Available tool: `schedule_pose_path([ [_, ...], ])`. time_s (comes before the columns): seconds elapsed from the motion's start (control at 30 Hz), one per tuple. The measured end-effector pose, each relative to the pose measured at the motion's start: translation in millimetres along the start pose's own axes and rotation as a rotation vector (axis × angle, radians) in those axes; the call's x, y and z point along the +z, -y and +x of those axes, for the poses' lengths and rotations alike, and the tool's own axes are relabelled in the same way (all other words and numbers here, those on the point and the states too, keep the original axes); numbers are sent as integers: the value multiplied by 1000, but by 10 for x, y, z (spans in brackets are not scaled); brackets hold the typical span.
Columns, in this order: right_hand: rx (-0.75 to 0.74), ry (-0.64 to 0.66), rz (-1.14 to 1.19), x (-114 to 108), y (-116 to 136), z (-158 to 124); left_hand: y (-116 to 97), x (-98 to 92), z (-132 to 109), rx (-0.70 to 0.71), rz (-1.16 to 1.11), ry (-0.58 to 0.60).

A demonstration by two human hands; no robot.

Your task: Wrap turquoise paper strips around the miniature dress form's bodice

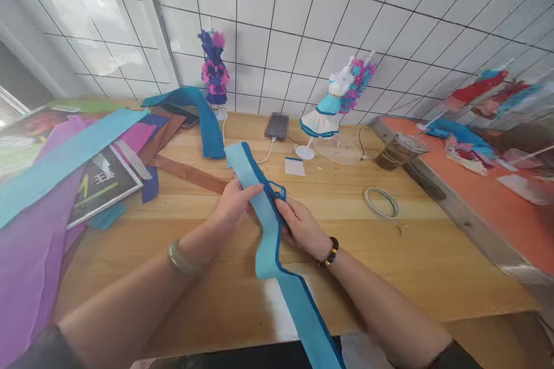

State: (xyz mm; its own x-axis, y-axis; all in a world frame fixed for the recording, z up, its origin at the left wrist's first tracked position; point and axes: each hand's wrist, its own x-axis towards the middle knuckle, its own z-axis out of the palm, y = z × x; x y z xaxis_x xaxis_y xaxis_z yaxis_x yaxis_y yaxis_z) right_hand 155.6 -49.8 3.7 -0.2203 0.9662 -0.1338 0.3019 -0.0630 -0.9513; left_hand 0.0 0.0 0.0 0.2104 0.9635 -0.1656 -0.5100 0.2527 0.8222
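A long light-blue paper strip (269, 251) with a dark-blue edge runs from the middle of the table down past its front edge. My left hand (236, 202) pinches the strip near its far end, thumb on top. On the other side, my right hand (302, 225) grips the dark-blue edge between thumb and fingers. A small loop of narrow dark-blue strip (279, 189) sticks out by the right thumb. The fingers beneath the strip are partly hidden. A brown paper strip (190, 174) lies just beyond my left hand.
Coloured paper sheets (38, 230) and a magazine (106, 181) cover the left side. Two small dressed figures, one purple (215, 69) and one white-and-blue (324, 112), stand at the back. A tape roll (381, 203), a cup (400, 151) and an orange surface (489, 184) are at right.
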Motion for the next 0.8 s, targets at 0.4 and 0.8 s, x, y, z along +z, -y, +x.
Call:
schedule_pose_path([
  [0.4,6,-10,64,11,25,-16,72,-19,-27,84,140,72],
  [0.8,9,-77,45,2,-16,19,106,48,-62,114,267,102],
])
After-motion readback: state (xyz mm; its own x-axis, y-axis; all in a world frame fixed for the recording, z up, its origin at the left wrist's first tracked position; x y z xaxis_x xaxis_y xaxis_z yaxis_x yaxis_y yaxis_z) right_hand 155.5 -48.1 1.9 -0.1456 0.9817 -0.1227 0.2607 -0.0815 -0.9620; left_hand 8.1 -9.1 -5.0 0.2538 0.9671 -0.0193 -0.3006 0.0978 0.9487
